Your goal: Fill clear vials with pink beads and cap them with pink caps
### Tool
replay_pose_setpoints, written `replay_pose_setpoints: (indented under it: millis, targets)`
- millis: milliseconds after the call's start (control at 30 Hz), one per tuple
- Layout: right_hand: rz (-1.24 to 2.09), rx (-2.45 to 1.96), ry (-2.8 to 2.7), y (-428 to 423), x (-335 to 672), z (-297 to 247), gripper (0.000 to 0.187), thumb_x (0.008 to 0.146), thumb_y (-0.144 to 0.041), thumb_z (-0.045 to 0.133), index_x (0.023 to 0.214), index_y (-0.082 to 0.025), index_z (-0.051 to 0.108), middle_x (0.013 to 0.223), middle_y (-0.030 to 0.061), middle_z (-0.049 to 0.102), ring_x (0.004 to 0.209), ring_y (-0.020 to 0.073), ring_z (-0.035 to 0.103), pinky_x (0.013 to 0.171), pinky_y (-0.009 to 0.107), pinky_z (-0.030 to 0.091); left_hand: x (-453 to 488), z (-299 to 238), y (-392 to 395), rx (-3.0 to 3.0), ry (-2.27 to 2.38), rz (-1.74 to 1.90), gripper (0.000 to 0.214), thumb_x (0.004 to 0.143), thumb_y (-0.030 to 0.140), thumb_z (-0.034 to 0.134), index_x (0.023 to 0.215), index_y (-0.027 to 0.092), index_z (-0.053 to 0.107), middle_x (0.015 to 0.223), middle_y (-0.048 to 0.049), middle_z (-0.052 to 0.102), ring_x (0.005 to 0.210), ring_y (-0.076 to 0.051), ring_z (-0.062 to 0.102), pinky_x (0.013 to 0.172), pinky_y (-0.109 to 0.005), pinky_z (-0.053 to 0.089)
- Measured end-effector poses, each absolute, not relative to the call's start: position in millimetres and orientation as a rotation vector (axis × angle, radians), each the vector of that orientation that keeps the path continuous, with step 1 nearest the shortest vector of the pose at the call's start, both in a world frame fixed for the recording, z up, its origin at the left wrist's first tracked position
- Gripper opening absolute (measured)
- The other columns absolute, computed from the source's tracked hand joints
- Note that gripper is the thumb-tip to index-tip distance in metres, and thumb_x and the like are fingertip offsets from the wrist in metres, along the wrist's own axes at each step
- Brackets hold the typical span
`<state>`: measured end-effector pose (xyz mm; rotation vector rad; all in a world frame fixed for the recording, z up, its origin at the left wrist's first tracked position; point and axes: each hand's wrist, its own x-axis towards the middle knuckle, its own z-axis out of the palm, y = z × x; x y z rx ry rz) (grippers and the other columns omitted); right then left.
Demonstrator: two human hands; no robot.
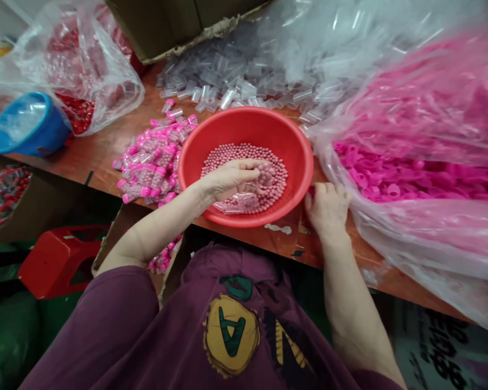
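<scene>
A red basin holds small pink beads on a wooden table. My left hand reaches into the basin with its fingers closed round clear plastic tubes filled with beads. My right hand rests on the table just right of the basin, fingers curled at the mouth of a clear bag of pink caps. What its fingers hold is hidden.
A heap of filled, pink-capped tubes lies left of the basin. Empty clear tubes are piled behind it. At the far left are a blue bowl and a bag of red items. A red stool stands below the table.
</scene>
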<state>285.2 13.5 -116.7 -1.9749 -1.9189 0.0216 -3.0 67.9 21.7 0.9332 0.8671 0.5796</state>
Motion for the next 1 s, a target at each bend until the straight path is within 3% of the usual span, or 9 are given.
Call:
replay_pose_setpoints:
  millis: [167,333,433,567,667,833,1000]
  targets:
    - [0.060,-1.808,-1.762,15.2,300.5,-120.9,0.018,0.099,-0.041,0.061,0.092,-0.026,0.067,0.092,0.0132,0.072,0.096,0.0351,0.063,0.093,0.057,0.050,-10.2,20.3,38.3,0.667,0.904,0.710,0.022,0.107,0.021,0.059,0.123,0.020,0.075,0.113,-0.0119,0.086,0.112,-0.024,0.085,0.099,-0.038,0.068]
    - [0.050,-1.565,-1.388,23.2,299.2,-91.6,0.029,0.104,-0.059,0.064,0.106,-0.031,0.070,0.098,0.0124,0.073,0.084,0.0311,0.066,0.078,0.050,0.053,-10.9,16.0,28.3,0.548,0.984,0.749,0.020,0.109,0.019,0.054,0.120,0.017,0.071,0.110,-0.0126,0.086,0.106,-0.023,0.085,0.099,-0.039,0.067]
    - [0.163,-1.428,-1.378,16.0,265.4,-50.2,0.026,0.105,-0.055,0.073,0.112,-0.031,0.076,0.107,0.0133,0.078,0.093,0.0306,0.074,0.084,0.049,0.058,-17.0,16.8,26.9,0.625,0.925,0.764,0.026,0.109,0.018,0.056,0.131,0.019,0.070,0.124,-0.0122,0.085,0.107,-0.020,0.083,0.095,-0.036,0.066]
    - [0.467,-1.235,-1.478,4.3,204.5,-4.4,0.022,0.103,-0.046,0.078,0.118,-0.030,0.079,0.110,0.0052,0.084,0.098,0.0253,0.080,0.093,0.047,0.066,-22.2,11.6,22.2,0.717,0.882,0.786,0.043,0.100,0.011,0.060,0.140,0.021,0.069,0.137,-0.0116,0.082,0.116,-0.020,0.080,0.095,-0.035,0.063]
    - [0.535,-1.231,-1.632,4.9,174.7,10.1,0.018,0.104,-0.041,0.075,0.114,-0.028,0.081,0.108,0.0045,0.085,0.097,0.0236,0.081,0.093,0.045,0.068,-22.4,2.2,18.6,0.821,0.870,0.850,0.038,0.099,0.020,0.069,0.137,0.022,0.073,0.142,-0.0106,0.080,0.124,-0.023,0.077,0.097,-0.034,0.061]
    - [0.499,-1.212,-1.720,12.8,163.1,15.3,0.014,0.105,-0.034,0.072,0.109,-0.027,0.084,0.106,0.0054,0.086,0.094,0.0232,0.080,0.089,0.042,0.067,-20.9,-10.3,16.5,0.855,0.809,0.894,0.031,0.102,0.037,0.075,0.129,0.023,0.076,0.123,-0.0079,0.082,0.101,-0.018,0.076,0.082,-0.030,0.055]
    - [0.487,-1.167,-1.759,18.0,165.6,12.5,0.015,0.106,-0.038,0.075,0.110,-0.029,0.086,0.101,0.0042,0.086,0.089,0.0225,0.079,0.086,0.041,0.067,-17.9,-10.1,15.1,0.762,0.781,0.908,0.030,0.098,0.041,0.083,0.117,0.020,0.074,0.105,-0.0042,0.076,0.082,-0.013,0.068,0.072,-0.028,0.049]
